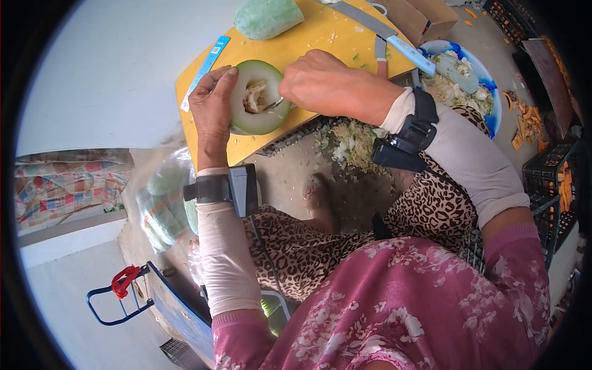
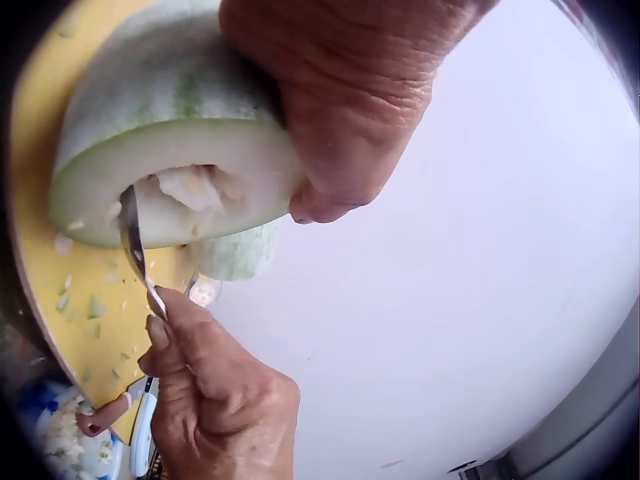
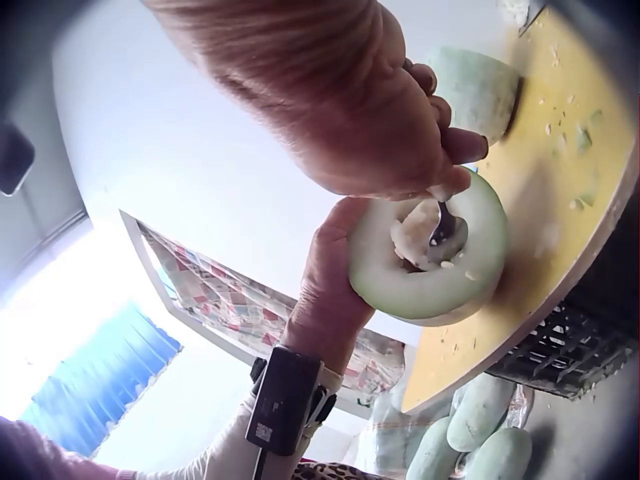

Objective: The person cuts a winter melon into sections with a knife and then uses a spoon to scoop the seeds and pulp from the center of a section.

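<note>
A cut winter melon [image 1: 251, 74], pale green outside with white flesh, lies on a yellow board [image 1: 271, 147], its cut face towards me. Its side is gripped by my left hand [image 1: 213, 111], the thumb up near the rim. My right hand [image 1: 336, 86] pinches a metal spoon [image 2: 133, 240] by the handle. The spoon's bowl dips into the melon's hollow, partly hidden there, beside stringy pulp and seeds [image 3: 415, 232]. Another piece of winter melon [image 1: 268, 18] stands further back on the board.
A large knife with a light blue handle [image 1: 412, 55] and a smaller brown-handled knife [image 1: 381, 65] lie at the board's right. A blue strip [image 1: 209, 65] lies at the left. A basin [image 1: 493, 98] holds scraps at the right. Bagged melons [image 1: 163, 206] sit on the floor.
</note>
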### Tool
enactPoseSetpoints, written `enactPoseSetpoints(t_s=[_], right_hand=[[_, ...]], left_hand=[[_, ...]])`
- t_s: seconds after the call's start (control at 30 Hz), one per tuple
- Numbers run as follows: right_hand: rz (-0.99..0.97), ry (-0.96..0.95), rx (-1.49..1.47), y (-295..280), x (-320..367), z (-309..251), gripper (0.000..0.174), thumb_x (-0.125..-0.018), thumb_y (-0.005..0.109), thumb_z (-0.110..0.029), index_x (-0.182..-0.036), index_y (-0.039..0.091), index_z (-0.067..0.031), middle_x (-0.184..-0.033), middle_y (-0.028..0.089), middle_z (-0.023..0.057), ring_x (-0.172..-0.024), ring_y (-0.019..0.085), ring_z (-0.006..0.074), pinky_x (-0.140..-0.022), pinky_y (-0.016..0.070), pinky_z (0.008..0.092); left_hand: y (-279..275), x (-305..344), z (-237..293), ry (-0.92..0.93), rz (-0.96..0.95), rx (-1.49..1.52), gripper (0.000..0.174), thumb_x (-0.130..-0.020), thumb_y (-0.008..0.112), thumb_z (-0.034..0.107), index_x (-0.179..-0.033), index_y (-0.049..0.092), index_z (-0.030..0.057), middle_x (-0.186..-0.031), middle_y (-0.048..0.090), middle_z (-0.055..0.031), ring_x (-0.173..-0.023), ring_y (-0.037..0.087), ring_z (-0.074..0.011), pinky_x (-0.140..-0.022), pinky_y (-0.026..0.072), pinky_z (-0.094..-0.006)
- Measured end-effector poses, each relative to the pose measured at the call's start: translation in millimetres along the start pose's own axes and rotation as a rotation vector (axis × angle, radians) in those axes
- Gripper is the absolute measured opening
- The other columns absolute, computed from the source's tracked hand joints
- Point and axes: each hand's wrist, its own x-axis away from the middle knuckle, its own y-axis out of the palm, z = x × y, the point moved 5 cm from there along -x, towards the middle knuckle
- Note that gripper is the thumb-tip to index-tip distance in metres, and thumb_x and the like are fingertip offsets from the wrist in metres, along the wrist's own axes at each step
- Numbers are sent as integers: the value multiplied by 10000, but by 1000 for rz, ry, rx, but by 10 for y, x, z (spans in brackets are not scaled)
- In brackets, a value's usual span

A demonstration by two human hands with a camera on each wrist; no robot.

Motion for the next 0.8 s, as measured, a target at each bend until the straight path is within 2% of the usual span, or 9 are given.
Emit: enactPoseSetpoints(t_s=[0.07,0.17,0.27,0.37,0.47,0.57,0.67,0.77,0.8], right_hand=[[48,-21,-34,57,-26,0,109,-707,576,-102,-634,626,-37,-680,613,174,-630,627,337,-543,474,429],[-37,-50,85,68,-92,-40,110,-748,580,-136,-702,679,-121,-692,660,79,-686,664,272,-577,509,395],[64,-161,96,96,-94,-65,107,-737,583,-135,-689,677,-124,-667,653,74,-658,660,269,-562,508,391],[91,-178,88,190,-102,-94,45,-679,603,-84,-649,628,-61,-625,627,123,-635,651,308,-546,503,396],[209,-185,41,351,-128,-157,35,-680,610,-84,-686,632,-56,-649,645,125,-665,670,292,-561,520,378],[69,-54,39,408,-170,-244,50,-705,603,-88,-715,631,-48,-667,652,118,-677,675,292,-574,528,388],[21,50,37,490,-171,-272,52,-721,597,-77,-733,627,-37,-686,658,110,-689,677,302,-578,529,407],[147,79,-24,477,-107,-239,81,-738,591,-68,-799,626,-28,-725,668,106,-710,677,315,-586,531,407],[116,123,-36,492,-97,-218,122,-740,588,-67,-850,624,-29,-757,675,107,-753,682,312,-624,539,401]], left_hand=[[-5,9,3,-10,-4,15,243,-825,717,182,-972,693,-11,-861,683,-63,-761,611,-114,-706,504,-255],[-17,2,10,1,-39,-20,227,-835,723,175,-980,694,3,-872,675,-43,-778,609,-113,-723,496,-241],[-44,3,10,-20,-74,23,233,-832,726,172,-990,694,4,-884,677,-40,-782,612,-114,-729,496,-238],[-88,0,2,-17,-64,67,227,-822,724,153,-978,694,-9,-867,688,-69,-751,623,-112,-696,506,-244],[-86,5,-11,-10,-50,72,227,-818,729,149,-976,693,-11,-873,688,-68,-752,622,-109,-696,506,-242],[-96,1,-20,11,-15,60,218,-822,729,153,-964,694,-9,-875,683,-63,-765,617,-108,-702,502,-243],[-167,30,-34,-31,31,123,217,-831,720,157,-967,693,-10,-875,676,-54,-783,610,-109,-714,495,-243],[-195,11,-79,-6,104,136,225,-836,716,167,-975,691,-7,-870,673,-48,-796,606,-114,-733,492,-251],[-187,8,-75,13,124,110,246,-830,727,181,-983,688,-7,-878,677,-55,-808,612,-119,-750,497,-262]])
